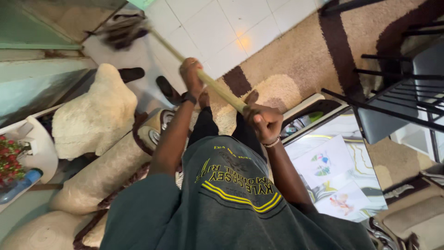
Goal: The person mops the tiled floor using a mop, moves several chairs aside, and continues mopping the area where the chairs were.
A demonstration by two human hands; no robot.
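I hold a long wooden broom handle with both hands. My left hand grips it farther out, wrist banded by a dark bracelet. My right hand grips the near end, with a beaded bracelet on the wrist. The blurred dark broom head is at the upper left over the white tiled floor. My bare feet stand on the edge of a beige and brown shaggy rug.
A pair of dark slippers lies on the tiles by my feet. A cream fluffy cushion and rolled rugs lie at left. A black metal chair stands at right, beside a low marble-patterned table with papers.
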